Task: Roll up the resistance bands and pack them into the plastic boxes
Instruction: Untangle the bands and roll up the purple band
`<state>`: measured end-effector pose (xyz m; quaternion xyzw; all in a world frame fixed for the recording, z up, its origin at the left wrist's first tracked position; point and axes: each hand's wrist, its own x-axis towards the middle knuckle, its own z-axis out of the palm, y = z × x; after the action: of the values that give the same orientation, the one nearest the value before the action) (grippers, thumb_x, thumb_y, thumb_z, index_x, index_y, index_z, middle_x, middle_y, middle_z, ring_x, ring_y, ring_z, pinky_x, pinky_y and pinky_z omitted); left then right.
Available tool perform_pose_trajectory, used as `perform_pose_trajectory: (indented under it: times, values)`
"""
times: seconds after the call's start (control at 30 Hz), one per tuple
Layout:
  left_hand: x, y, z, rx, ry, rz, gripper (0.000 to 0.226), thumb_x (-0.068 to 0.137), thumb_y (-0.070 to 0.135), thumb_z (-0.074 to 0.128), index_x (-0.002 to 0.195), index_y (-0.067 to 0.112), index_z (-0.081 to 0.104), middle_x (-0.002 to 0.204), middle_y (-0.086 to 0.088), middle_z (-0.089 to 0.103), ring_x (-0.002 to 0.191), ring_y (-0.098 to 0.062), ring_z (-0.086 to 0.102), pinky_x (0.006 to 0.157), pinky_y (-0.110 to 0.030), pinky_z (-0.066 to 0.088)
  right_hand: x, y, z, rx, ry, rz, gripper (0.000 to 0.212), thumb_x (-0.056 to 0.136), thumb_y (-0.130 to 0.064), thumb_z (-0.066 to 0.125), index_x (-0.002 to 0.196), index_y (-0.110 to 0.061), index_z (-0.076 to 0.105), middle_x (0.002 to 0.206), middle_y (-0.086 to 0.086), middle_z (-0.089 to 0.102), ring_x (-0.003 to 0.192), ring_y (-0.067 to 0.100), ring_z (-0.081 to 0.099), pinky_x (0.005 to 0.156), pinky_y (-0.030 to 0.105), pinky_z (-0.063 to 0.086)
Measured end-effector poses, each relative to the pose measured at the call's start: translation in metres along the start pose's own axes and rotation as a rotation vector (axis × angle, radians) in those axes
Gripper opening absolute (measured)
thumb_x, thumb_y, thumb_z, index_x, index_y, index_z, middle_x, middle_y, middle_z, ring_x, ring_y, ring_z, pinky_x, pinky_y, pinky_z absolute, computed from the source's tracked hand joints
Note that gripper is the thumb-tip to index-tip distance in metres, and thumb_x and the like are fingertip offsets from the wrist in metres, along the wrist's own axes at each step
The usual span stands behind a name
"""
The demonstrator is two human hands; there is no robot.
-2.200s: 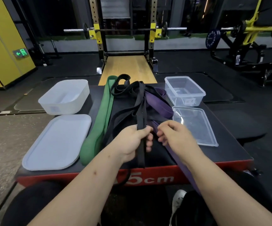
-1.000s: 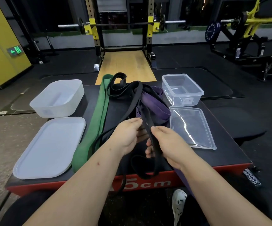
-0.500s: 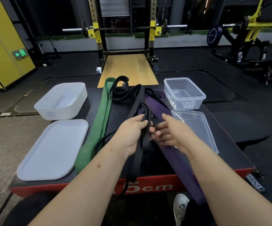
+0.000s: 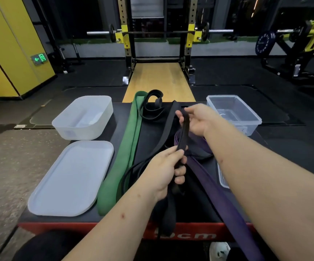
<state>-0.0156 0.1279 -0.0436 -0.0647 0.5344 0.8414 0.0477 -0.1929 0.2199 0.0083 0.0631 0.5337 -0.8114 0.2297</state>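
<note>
While left grip [image 4: 161, 172] and right grip [image 4: 197, 119] clasp black band [image 4: 183, 132], green band [image 4: 128, 147] beside, forearm [image 4: 246, 157] covering lid [image 4: 222, 178].

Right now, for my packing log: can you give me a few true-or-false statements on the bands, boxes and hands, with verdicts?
1. The left hand and right hand both hold the black band. True.
2. The green band is in the frosted box. False: it lies stretched out on the platform beside that box.
3. The clear box holds no band. True.
4. The frosted lid is on its box. False: it lies on the platform, nearer the person than the box.
5. The purple band is rolled up. False: it lies unrolled and runs off the near edge.
</note>
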Motion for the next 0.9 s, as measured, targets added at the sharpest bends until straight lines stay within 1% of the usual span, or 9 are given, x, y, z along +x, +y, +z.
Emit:
perform_pose_trajectory:
  times: [0.17, 0.3, 0.37, 0.47, 0.6, 0.67, 0.77, 0.83, 0.9]
  values:
    - [0.016, 0.007, -0.001, -0.058, 0.048, 0.04, 0.027, 0.108, 0.012, 0.043, 0.125, 0.001, 0.061, 0.081, -0.007, 0.053, 0.053, -0.012, 0.035, 0.042, -0.023, 0.03, -0.006, -0.028, 0.023, 0.154, -0.205, -0.289, 0.033, 0.102, 0.005, 0.043, 0.128, -0.006, 0.06, 0.103, 0.012, 0.071, 0.089, 0.022, 0.075, 0.074, 0.034, 0.06]
    - [0.009, -0.004, 0.0, 0.01, 0.01, -0.034, 0.024, 0.106, 0.006, 0.04, 0.117, 0.001, 0.061, 0.082, -0.01, 0.058, 0.052, -0.015, 0.039, 0.046, -0.026, 0.036, -0.013, -0.016, 0.006, -0.097, -0.077, -0.218, 0.03, 0.102, 0.006, 0.04, 0.128, 0.005, 0.055, 0.093, 0.014, 0.075, 0.096, 0.028, 0.075, 0.064, 0.03, 0.058]
    - [0.007, -0.01, -0.001, 0.032, 0.032, -0.081, 0.025, 0.104, 0.002, 0.038, 0.114, 0.001, 0.061, 0.083, -0.011, 0.061, 0.053, -0.016, 0.043, 0.046, -0.026, 0.038, -0.026, -0.007, -0.005, -0.19, -0.028, -0.152, 0.026, 0.102, 0.005, 0.039, 0.12, 0.006, 0.057, 0.089, 0.013, 0.075, 0.089, 0.026, 0.072, 0.058, 0.028, 0.055]
    - [0.011, -0.014, -0.003, -0.001, 0.116, -0.134, 0.034, 0.101, -0.002, 0.037, 0.123, 0.005, 0.062, 0.088, -0.012, 0.067, 0.057, -0.016, 0.049, 0.045, -0.025, 0.037, -0.046, 0.01, -0.02, -0.31, -0.086, -0.133, 0.035, 0.097, 0.009, 0.04, 0.126, 0.005, 0.06, 0.108, 0.019, 0.067, 0.073, 0.022, 0.071, 0.053, 0.028, 0.053]
    - [0.022, -0.008, -0.009, -0.062, 0.187, -0.138, 0.039, 0.097, -0.005, 0.034, 0.123, -0.002, 0.064, 0.085, -0.014, 0.063, 0.055, -0.014, 0.043, 0.041, -0.021, 0.028, -0.088, 0.032, -0.035, -0.537, -0.177, -0.138, 0.032, 0.093, 0.014, 0.041, 0.116, 0.008, 0.063, 0.099, 0.018, 0.067, 0.072, 0.025, 0.071, 0.057, 0.031, 0.056]
    - [0.027, -0.004, -0.014, -0.115, 0.179, -0.152, 0.039, 0.094, 0.002, 0.037, 0.121, -0.006, 0.065, 0.083, -0.013, 0.057, 0.052, -0.014, 0.038, 0.039, -0.02, 0.025, -0.11, 0.041, -0.041, -0.647, -0.251, -0.141, 0.033, 0.092, 0.017, 0.041, 0.114, 0.007, 0.064, 0.093, 0.016, 0.068, 0.074, 0.027, 0.071, 0.061, 0.032, 0.057]
    - [0.029, 0.0, -0.018, -0.113, 0.103, -0.184, 0.047, 0.097, 0.035, 0.045, 0.115, -0.004, 0.065, 0.086, -0.014, 0.05, 0.052, -0.015, 0.032, 0.04, -0.021, 0.023, -0.124, 0.05, -0.052, -0.788, -0.34, -0.106, 0.046, 0.09, 0.02, 0.047, 0.122, -0.008, 0.065, 0.094, 0.011, 0.075, 0.086, 0.029, 0.075, 0.07, 0.03, 0.057]
    - [0.025, 0.002, -0.016, -0.033, 0.082, -0.172, 0.06, 0.096, 0.055, 0.052, 0.113, 0.0, 0.068, 0.087, -0.013, 0.051, 0.053, -0.014, 0.032, 0.046, -0.023, 0.017, -0.125, 0.048, -0.059, -0.891, -0.372, -0.101, 0.047, 0.089, 0.017, 0.054, 0.124, -0.013, 0.061, 0.1, 0.01, 0.078, 0.097, 0.025, 0.076, 0.082, 0.031, 0.057]
    - [0.021, 0.002, -0.013, 0.063, 0.094, -0.12, 0.057, 0.096, 0.056, 0.058, 0.107, 0.003, 0.074, 0.084, -0.01, 0.055, 0.054, -0.013, 0.032, 0.05, -0.028, 0.015, -0.124, 0.042, -0.064, -0.982, -0.395, -0.101, 0.045, 0.088, 0.014, 0.059, 0.122, -0.014, 0.06, 0.102, 0.008, 0.079, 0.103, 0.022, 0.074, 0.097, 0.037, 0.057]
